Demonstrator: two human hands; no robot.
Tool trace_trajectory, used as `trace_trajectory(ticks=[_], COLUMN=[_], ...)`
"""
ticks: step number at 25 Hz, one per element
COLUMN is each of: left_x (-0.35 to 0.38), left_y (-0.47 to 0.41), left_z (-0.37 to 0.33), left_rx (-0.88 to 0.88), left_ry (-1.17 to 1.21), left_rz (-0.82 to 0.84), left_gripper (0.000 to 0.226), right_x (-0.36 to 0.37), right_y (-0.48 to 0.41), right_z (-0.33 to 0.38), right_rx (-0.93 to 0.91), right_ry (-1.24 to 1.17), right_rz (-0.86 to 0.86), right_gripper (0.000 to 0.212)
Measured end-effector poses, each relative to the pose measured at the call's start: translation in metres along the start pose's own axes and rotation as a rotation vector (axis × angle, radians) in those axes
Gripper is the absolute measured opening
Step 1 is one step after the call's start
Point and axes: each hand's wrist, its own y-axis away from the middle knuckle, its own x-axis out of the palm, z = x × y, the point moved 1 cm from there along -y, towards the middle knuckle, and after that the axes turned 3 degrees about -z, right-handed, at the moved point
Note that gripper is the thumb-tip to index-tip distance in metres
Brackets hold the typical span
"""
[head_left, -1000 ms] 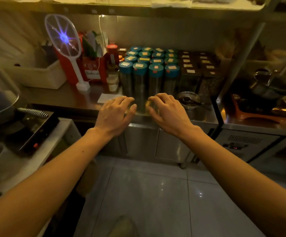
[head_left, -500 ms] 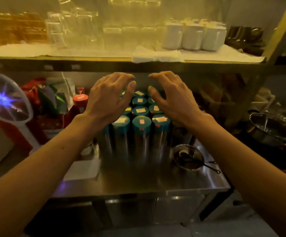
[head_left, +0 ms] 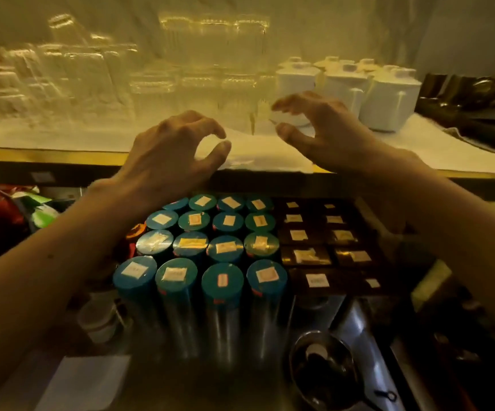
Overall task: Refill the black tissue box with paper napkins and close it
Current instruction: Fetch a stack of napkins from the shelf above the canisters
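Observation:
A white stack of paper napkins [head_left: 258,157] lies on the front edge of the upper shelf [head_left: 47,155]. My left hand [head_left: 169,155] hovers at its left end, fingers curved, thumb apart, holding nothing. At the stack's right end my right hand [head_left: 326,134] is raised the same way, fingers arched and empty. Both hands are just above the napkins; contact cannot be made out. No black tissue box is in view.
Clear glasses [head_left: 98,72] and white lidded jars [head_left: 388,96] stand behind the napkins on the shelf. Below, several teal-lidded tins [head_left: 222,280] and dark labelled boxes [head_left: 314,256] crowd the steel counter [head_left: 181,390], with a small metal pan [head_left: 323,366] at the front right.
Both hands have risen from in front of the teal tins to the upper shelf and spread apart around the napkin stack. The view has tilted up and closer.

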Motion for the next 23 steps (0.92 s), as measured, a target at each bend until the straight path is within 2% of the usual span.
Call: trace_trajectory(ticks=[3, 6, 8, 12, 17, 23], left_x=[0.009, 0.01, 0.007, 0.003, 0.003, 0.007], left_y=[-0.024, -0.034, -0.036, -0.036, -0.035, -0.037], left_z=[0.007, 0.013, 0.019, 0.037, 0.053, 0.069], left_rx=[-0.068, -0.107, -0.143, -0.163, -0.181, -0.18], left_ry=[-0.024, 0.039, 0.084, 0.123, 0.262, 0.386], left_rz=[0.129, 0.26, 0.338, 0.417, 0.428, 0.402], left_gripper=[0.053, 0.064, 0.067, 0.065, 0.065, 0.043], right_x=[-0.008, -0.012, -0.01, -0.006, 0.002, 0.003], right_y=[-0.025, -0.041, -0.047, -0.055, -0.061, -0.065], right_z=[-0.044, -0.078, -0.094, -0.106, -0.111, -0.113], right_rx=[-0.026, 0.063, 0.108, 0.127, 0.113, 0.108], right_ry=[-0.058, -0.162, -0.222, -0.316, -0.388, -0.446], right_rz=[0.222, 0.446, 0.523, 0.582, 0.635, 0.681], right_gripper=[0.034, 0.034, 0.031, 0.034, 0.039, 0.036])
